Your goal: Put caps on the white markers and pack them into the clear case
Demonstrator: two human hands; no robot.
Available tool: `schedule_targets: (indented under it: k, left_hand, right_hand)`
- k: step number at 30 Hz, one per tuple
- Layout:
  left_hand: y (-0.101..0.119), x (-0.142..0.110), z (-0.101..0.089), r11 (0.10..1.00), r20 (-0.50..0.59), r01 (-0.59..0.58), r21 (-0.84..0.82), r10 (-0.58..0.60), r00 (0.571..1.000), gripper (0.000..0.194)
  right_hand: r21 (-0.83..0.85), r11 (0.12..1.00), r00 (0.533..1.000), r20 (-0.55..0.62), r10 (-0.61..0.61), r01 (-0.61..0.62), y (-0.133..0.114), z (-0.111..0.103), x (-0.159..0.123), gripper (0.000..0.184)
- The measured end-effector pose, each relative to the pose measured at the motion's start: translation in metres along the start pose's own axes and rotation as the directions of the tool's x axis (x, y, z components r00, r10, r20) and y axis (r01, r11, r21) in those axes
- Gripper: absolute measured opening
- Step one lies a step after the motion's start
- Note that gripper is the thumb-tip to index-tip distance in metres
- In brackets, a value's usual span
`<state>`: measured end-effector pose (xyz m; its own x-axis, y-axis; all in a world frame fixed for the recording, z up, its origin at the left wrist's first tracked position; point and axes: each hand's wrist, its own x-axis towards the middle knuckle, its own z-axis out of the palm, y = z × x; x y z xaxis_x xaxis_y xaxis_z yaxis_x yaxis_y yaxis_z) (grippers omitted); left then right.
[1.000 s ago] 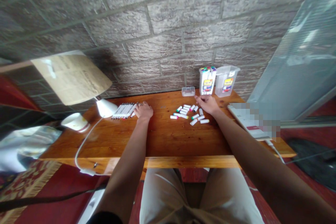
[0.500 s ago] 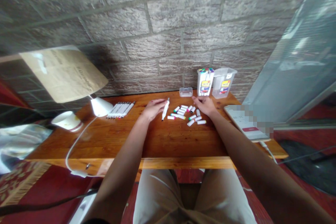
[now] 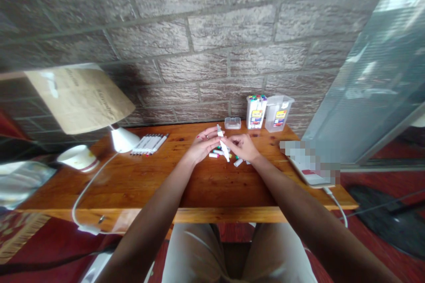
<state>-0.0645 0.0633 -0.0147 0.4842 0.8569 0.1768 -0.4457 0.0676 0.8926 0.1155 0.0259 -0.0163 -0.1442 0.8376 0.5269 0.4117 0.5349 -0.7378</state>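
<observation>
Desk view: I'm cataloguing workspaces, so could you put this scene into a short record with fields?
left hand: holds a white marker, tilted
right hand: fingers at that marker; grip unclear
near the hands: short white pieces with coloured ends, partly hidden
desk, left side: row of markers, lamp, cup
by the wall: small clear box, filled marker container, second clear container

Two hands [image 3: 202,148] [image 3: 244,147], one held marker [image 3: 224,147], one lamp [image 3: 83,97], one cup [image 3: 78,158], two tall containers [image 3: 256,114] [image 3: 278,116], one small clear box [image 3: 232,123]
</observation>
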Motion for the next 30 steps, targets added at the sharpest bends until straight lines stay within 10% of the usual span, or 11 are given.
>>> schedule_targets:
  k: [13, 30]
  left_hand:
    - [-0.004, 0.003, -0.003, 0.997, -0.031, -0.003, 0.074, 0.005, 1.000, 0.048]
    - [-0.009, 0.001, -0.001, 0.989, 0.044, 0.112, 0.096, -0.117, 0.992, 0.045]
  right_hand:
    - [0.132, 0.988, 0.974, 0.222, 0.053, -0.084, 0.004, -0.001, -0.001, 0.049]
    - [0.445, 0.843, 0.948, 0.234, 0.216, -0.302, -0.008, -0.004, 0.005, 0.047]
